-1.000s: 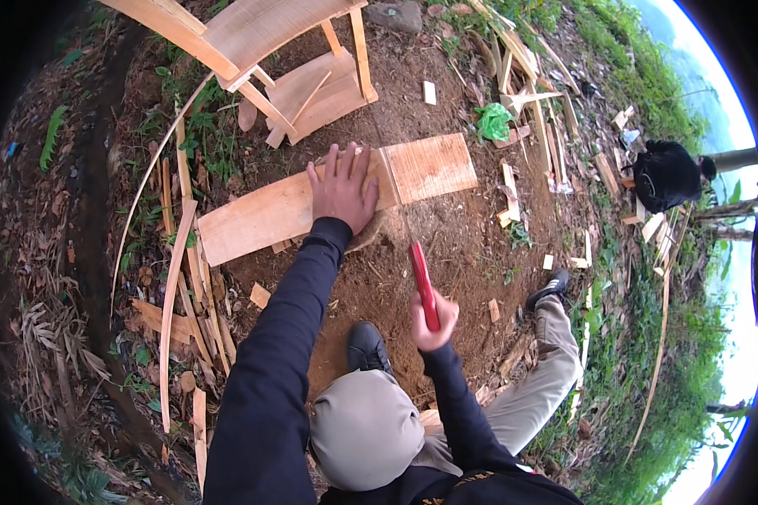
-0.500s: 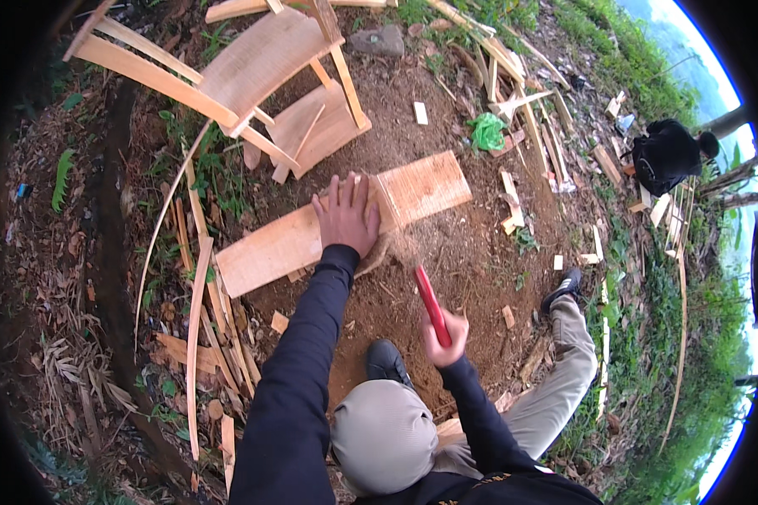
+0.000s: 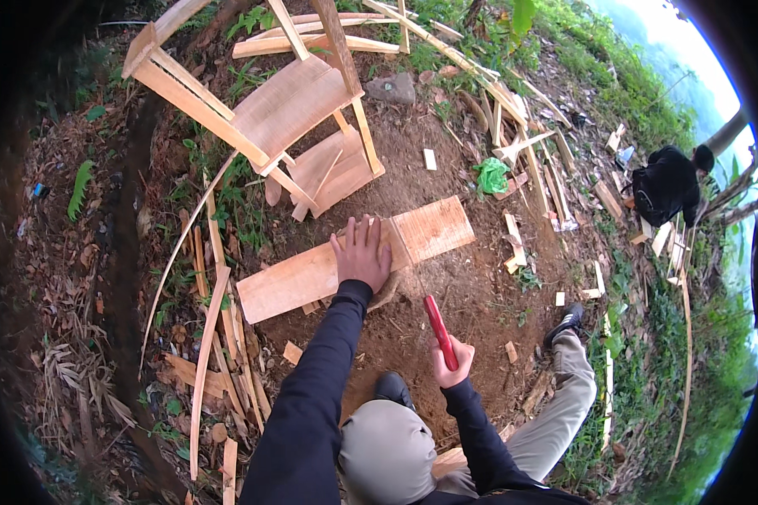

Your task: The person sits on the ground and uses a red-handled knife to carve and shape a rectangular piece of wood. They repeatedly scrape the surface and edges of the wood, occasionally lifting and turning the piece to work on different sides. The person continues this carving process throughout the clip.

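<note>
A pale wooden board [image 3: 290, 283] lies slantwise in front of me, raised on a support mostly hidden beneath it. My left hand [image 3: 363, 259] presses flat on its top, fingers spread, just left of a line across the wood. At my right, a red-handled saw [image 3: 438, 324] is gripped in my right hand [image 3: 453, 362], fingers wrapped round the handle's lower end. Its thin blade is barely visible, nearly edge-on, and points to the board's near edge at that line. Pale sawdust shows on the board's right part [image 3: 435, 229] and the soil below.
A wooden chair [image 3: 290, 101] stands at the far left. Long strips [image 3: 206, 362] lie left of my arm. A green plastic bag [image 3: 491, 175] and scattered offcuts [image 3: 514, 240] are on the soil. Another person in black [image 3: 667, 187] bends down at the right. My shoe [image 3: 393, 389] is below the board.
The whole view has shifted, so the scene sits lower in the picture. My right hand and the saw are slightly nearer the board. My left hand stays in place on the wood.
</note>
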The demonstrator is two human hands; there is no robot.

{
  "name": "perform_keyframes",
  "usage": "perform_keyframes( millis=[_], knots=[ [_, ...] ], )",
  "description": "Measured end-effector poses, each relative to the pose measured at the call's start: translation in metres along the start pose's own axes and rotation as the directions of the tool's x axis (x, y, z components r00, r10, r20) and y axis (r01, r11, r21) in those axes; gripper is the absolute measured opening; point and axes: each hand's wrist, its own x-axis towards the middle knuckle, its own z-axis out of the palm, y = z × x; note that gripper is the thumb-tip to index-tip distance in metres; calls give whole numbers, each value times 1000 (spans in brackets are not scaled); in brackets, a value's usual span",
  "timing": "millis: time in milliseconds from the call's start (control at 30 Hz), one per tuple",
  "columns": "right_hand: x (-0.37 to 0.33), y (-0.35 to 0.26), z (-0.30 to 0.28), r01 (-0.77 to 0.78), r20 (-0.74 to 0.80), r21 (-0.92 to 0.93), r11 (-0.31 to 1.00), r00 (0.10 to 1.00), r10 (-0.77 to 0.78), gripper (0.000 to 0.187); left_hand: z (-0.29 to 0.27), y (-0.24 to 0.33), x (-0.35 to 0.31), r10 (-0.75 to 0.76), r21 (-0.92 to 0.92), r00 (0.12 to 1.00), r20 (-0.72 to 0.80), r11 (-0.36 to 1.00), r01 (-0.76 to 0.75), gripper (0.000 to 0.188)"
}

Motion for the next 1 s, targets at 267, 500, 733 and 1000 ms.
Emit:
perform_keyframes(
  millis=[267,500,733,1000],
  knots=[
    [8,1,7,-48,16,-3,999,999,48,4,-4,1,2,-6,-9,1000,20,1000,6,58],
    [3,2,7,-19,17,-24,1000,1000,20,6,-1,3,-2,5,7,1000,10,1000,-5,58],
    [-12,5,2,15,-37,7,1000,999,-15,7,-3,1,3,6,22,1000,4,1000,-6,58],
    [0,-1,5,-14,8,22,1000,1000,14,6,1,-1,1,6,11,1000,-17,1000,-6,56]
  ],
)
